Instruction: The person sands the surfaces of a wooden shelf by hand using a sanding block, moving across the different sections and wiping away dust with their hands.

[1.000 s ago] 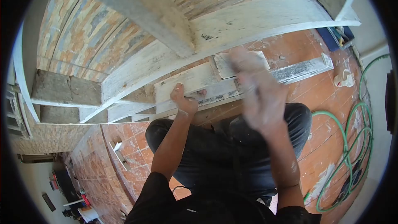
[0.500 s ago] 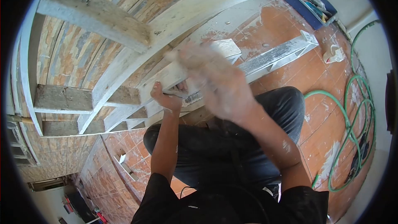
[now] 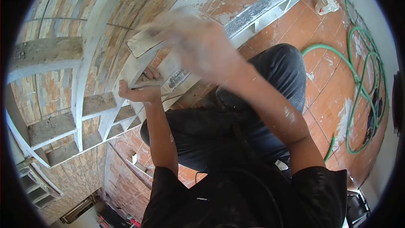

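My left hand (image 3: 141, 93) is closed around a white-painted slat (image 3: 136, 67) of a slatted frame, with the thumb on the near side. Fingertips show in the gap on the slat's other side. My right hand (image 3: 202, 50) is smeared by motion above the end of a white board (image 3: 143, 47). Its fingers, and whatever they may hold, cannot be made out. Below the right forearm lies a white beam (image 3: 257, 14) with a dark, scuffed top face.
A large curved white frame (image 3: 79, 88) with dusty cross pieces stands at left against stone-pattern tiles. Orange floor tiles (image 3: 325, 88) carry white smears. A green hose (image 3: 356, 76) lies coiled at right, near a whitish crumpled container (image 3: 325, 5). My bent knee (image 3: 287, 63) is close by.
The view has shifted, so the frame and floor objects sit differently in it. My right hand has moved left across the board, still blurred. My left hand keeps its hold on the slat.
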